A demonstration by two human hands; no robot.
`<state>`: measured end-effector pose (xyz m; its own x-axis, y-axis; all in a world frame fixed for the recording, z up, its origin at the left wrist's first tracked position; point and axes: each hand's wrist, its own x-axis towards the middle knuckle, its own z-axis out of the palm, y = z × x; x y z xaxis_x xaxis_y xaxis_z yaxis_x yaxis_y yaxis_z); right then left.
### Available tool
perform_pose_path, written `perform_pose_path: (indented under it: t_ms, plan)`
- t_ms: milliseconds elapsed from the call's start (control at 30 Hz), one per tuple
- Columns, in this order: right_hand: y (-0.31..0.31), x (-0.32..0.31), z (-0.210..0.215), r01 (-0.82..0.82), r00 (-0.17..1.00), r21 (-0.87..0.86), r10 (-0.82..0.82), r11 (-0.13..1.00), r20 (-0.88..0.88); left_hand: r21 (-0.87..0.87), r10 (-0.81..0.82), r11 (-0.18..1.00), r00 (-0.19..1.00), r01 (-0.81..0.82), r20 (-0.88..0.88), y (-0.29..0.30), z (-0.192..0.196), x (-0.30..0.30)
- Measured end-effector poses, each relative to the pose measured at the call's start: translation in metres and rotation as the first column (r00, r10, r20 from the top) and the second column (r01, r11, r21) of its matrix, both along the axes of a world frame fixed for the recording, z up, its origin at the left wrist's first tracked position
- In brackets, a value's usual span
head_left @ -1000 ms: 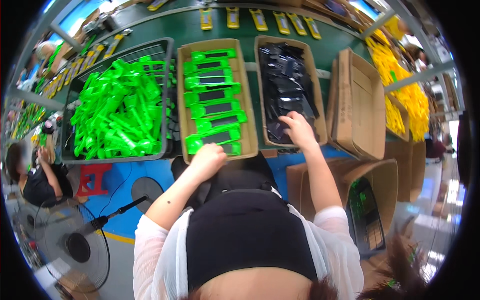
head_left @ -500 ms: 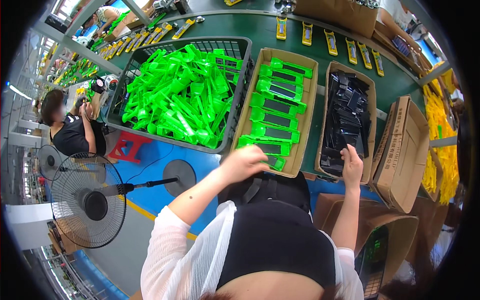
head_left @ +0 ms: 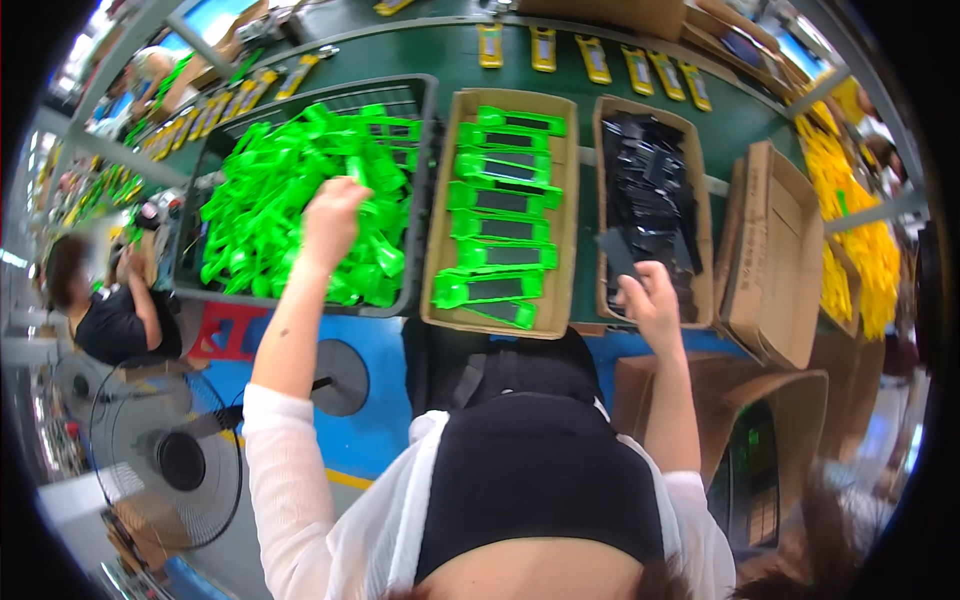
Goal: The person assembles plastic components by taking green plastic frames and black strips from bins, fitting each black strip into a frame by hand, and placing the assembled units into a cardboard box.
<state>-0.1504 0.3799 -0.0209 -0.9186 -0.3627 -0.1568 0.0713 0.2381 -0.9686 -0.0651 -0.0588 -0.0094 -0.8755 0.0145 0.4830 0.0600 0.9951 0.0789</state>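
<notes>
Green plastic parts (head_left: 300,200), a loose heap of them, fill the dark wire crate (head_left: 420,100) at the left end of the desk (head_left: 740,120), and the left hand (head_left: 332,215) is right on top of that heap, fingers curled down into it. I read that as a pick in progress; whether a piece is already in the grip I cannot tell, the knuckles hide it. Over on the other side, the right hand (head_left: 650,300) sits at the near edge of the cardboard tray of black parts (head_left: 650,190) and is pinched narrow on one flat black piece (head_left: 618,255), lifted clear of the pile.

So the step looks like gathering one green and one black part, one per hand. The next move, by my judgement, calls for a clean single lift out of a tangled heap, and then bringing both pieces together over the middle tray (head_left: 560,200).

Counts now. Three containers in a row in front of the person: one crate, two cardboard trays. The middle tray holds eight or so green-framed pieces with dark centres (head_left: 500,200), laid in a neat column. The green heap and the black pile are far too many to count. An empty-looking carton (head_left: 775,250) stands tilted at the right, and about six yellow pieces (head_left: 600,55) lie along the far edge.
</notes>
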Motion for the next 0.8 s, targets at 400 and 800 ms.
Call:
perform_pose_path:
  t_ms: [400,800]
  plan:
    - [-0.038,0.011,0.036,-0.144,0.967,-0.100,0.161,0.984,0.195,0.683,0.462,-0.651,0.887,0.330,0.012,0.022,0.010,0.039]
    - [-0.060,0.039,0.038,-0.243,0.964,-0.106,0.252,0.964,0.080,0.993,-0.158,0.088,0.985,0.077,-0.062,0.215,0.013,0.022]
